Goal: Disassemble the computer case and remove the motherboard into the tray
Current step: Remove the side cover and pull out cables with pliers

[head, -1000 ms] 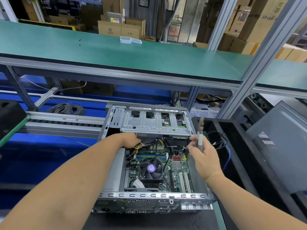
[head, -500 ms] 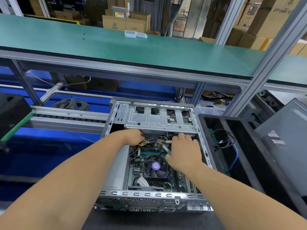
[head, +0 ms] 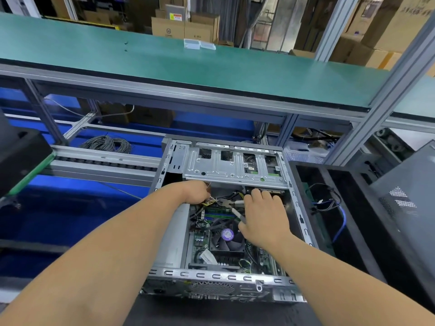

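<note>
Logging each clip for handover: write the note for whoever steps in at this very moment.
Left hand grips the yellow wire bundle inside the open computer case.
Right hand holds cutting pliers, nose at those wires.
Motherboard sits in the case, fan on it.
Black tray to the right holds loose cables only.
Done: side panel off.
Left: free the cables, lift the board into the tray.

A dark bench [head: 211, 314] carries the open case [head: 211, 276]. Just right of the case stands a black tray [head: 306, 198]; a grey panel [head: 409, 198] lies beyond.
</note>
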